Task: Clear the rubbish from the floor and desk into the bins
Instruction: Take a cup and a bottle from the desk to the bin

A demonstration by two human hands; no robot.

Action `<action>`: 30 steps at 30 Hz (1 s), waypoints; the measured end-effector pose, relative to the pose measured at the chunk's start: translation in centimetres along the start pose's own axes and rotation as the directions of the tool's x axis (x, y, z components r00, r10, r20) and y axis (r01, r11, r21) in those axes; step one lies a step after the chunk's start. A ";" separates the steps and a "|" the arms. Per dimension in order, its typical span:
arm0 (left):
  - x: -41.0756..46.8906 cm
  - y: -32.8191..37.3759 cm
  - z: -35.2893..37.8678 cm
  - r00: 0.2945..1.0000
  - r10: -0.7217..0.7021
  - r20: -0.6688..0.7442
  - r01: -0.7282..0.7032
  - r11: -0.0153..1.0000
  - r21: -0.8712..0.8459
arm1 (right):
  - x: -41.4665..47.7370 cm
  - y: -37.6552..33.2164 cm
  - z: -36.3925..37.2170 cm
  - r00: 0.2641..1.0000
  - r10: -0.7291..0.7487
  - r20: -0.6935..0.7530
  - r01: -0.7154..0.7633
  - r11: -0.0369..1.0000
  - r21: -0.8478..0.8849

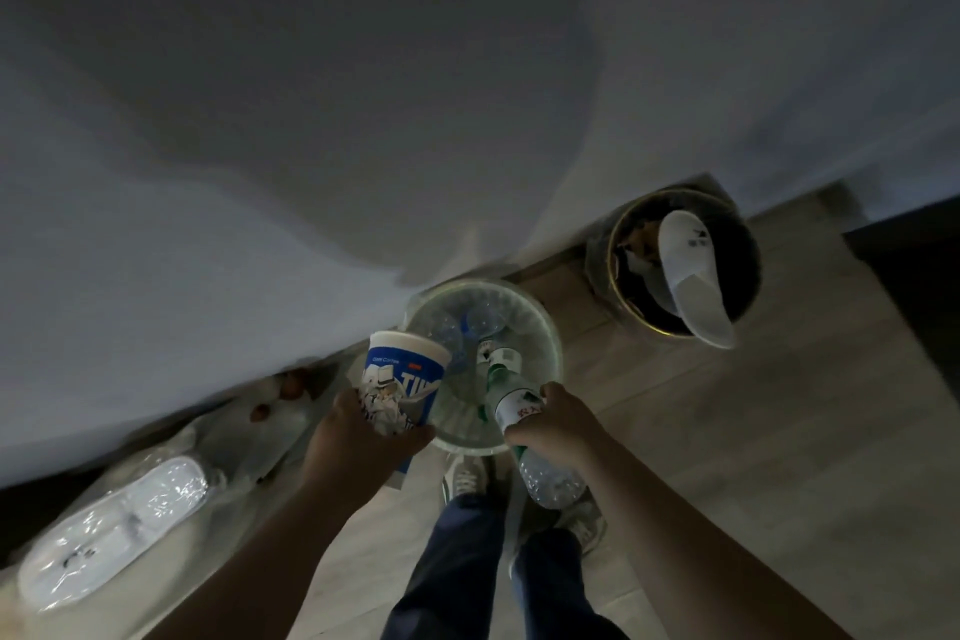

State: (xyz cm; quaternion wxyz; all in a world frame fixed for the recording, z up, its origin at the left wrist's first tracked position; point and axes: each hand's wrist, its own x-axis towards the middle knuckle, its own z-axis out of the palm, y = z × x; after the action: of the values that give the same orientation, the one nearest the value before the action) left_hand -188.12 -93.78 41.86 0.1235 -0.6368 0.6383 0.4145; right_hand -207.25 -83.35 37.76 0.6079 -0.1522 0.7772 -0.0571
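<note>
We hold our left hand [358, 442] round a blue cup [402, 382], right hand [553, 424] gripping a clear bottle [519, 411], both over the clear bin [545, 327].

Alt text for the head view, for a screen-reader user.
Seen from above, a person's left hand holds a blue-and-white paper coffee cup and the right hand a clear plastic bottle above a clear bin of bottles. A dark bin beside it holds a white slipper; plastic-wrapped slippers lie on the floor at left.
</note>
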 end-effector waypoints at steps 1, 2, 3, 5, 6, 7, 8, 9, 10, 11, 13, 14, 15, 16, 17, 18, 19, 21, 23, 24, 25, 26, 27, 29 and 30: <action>0.3 -0.5 0.2 1.000 -0.010 -0.009 0.010 1.000 -0.005 | 0.8 -0.2 0.6 1.000 -0.005 0.006 0.005 1.000 -0.010; 0.6 -0.9 0.4 1.000 -0.017 -0.015 0.017 1.000 -0.013 | 1.4 -0.4 1.2 1.000 -0.013 0.005 0.013 1.000 -0.020; 0.9 -1.3 0.6 1.000 -0.025 -0.017 0.025 0.999 -0.024 | 2.0 -0.6 1.7 1.000 -0.024 -0.001 0.024 0.999 -0.028; 1.5 -2.0 0.8 0.999 -0.036 -0.012 0.035 0.999 -0.034 | 3.2 -1.1 2.7 0.999 -0.033 -0.002 0.033 0.999 -0.031; 1.8 -2.5 0.9 0.999 -0.038 -0.014 0.038 0.999 -0.034 | 3.8 -1.4 3.3 0.999 -0.035 0.002 0.035 0.999 -0.025; 2.1 -2.9 1.0 0.999 -0.048 -0.016 0.047 0.998 -0.035 | 4.3 -1.6 3.9 0.999 -0.038 0.007 0.038 0.999 -0.010; 2.4 -3.4 1.0 0.998 -0.058 -0.021 0.057 0.998 -0.036 | 4.8 -1.7 4.4 0.999 -0.042 0.014 0.042 0.999 0.016; 2.6 -4.0 1.0 0.997 -0.068 -0.029 0.067 0.997 -0.040 | 5.3 -1.8 4.9 0.999 -0.048 0.017 0.047 0.998 0.044; 2.8 -4.5 0.9 0.996 -0.078 -0.033 0.077 0.996 -0.043 | 5.5 -1.9 5.2 0.998 -0.056 0.015 0.055 0.997 0.061; 2.9 -5.0 0.9 0.996 -0.084 -0.033 0.083 0.996 -0.034 | 5.6 -2.0 5.4 0.998 -0.067 0.005 0.067 0.996 0.060; 3.1 -5.8 0.6 0.996 -0.079 -0.040 0.078 0.997 -0.008 | 5.5 -2.0 5.4 0.995 -0.091 -0.033 0.092 0.995 0.030; 3.1 -6.0 0.5 0.996 -0.075 -0.042 0.075 0.997 0.004 | 5.3 -2.0 5.2 0.994 -0.099 -0.055 0.100 0.995 0.014; 3.1 -6.2 0.5 0.996 -0.074 -0.042 0.075 0.997 0.014 | 5.0 -1.7 5.0 0.992 -0.104 -0.075 0.105 0.995 0.001; 3.1 -6.1 0.5 0.996 -0.076 -0.035 0.077 0.997 0.024 | 4.7 -1.5 4.6 0.990 -0.105 -0.089 0.105 0.994 -0.008; 3.1 -5.9 0.5 0.996 -0.080 -0.025 0.081 0.996 0.032 | 4.2 -1.2 4.2 0.989 -0.107 -0.101 0.105 0.994 -0.020; 3.1 -5.7 0.6 0.996 -0.083 -0.009 0.084 0.996 0.034 | 3.8 -0.8 3.6 0.987 -0.112 -0.113 0.108 0.993 -0.036; 3.1 -5.2 0.7 0.996 -0.085 0.012 0.084 0.996 0.031 | 3.4 -0.4 2.9 0.985 -0.117 -0.125 0.111 0.992 -0.051; 3.0 -4.1 1.0 0.996 -0.065 0.063 0.064 0.998 0.021 | 2.4 0.6 1.5 0.981 -0.118 -0.153 0.111 0.992 -0.057; 2.9 -2.7 1.4 0.993 -0.044 0.105 0.044 0.999 0.002 | 1.4 1.7 -0.1 0.977 -0.113 -0.179 0.108 0.993 -0.042; 3.0 -2.0 1.8 0.992 -0.022 0.122 0.022 1.000 -0.004 | 0.9 2.3 -0.9 0.974 -0.118 -0.192 0.112 0.993 -0.039; 3.0 -1.3 2.2 0.991 -0.005 0.136 0.004 1.000 0.007 | 0.5 3.0 -1.7 0.971 -0.123 -0.206 0.118 0.992 -0.039; 3.1 -0.6 2.7 0.989 0.016 0.149 -0.020 0.999 0.026 | 0.1 3.6 -2.6 0.967 -0.125 -0.223 0.120 0.992 -0.036; 3.2 0.1 3.2 0.986 0.032 0.162 -0.040 0.998 0.045 | -0.4 4.2 -3.4 0.964 -0.118 -0.238 0.115 0.993 -0.026; 2.8 2.3 4.2 0.984 0.071 0.164 -0.079 0.996 0.046 | -1.0 5.6 -5.1 0.959 -0.098 -0.265 0.102 0.995 0.001; 2.8 3.4 4.8 0.982 0.091 0.166 -0.098 0.995 0.032 | -1.2 6.3 -5.9 0.956 -0.091 -0.278 0.099 0.995 0.015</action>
State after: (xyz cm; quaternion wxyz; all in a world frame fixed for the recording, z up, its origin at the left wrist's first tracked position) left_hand -193.43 -93.00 38.24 0.1684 -0.5670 0.6636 0.4581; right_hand -213.74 -77.58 38.68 0.4919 -0.1709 0.8455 -0.1182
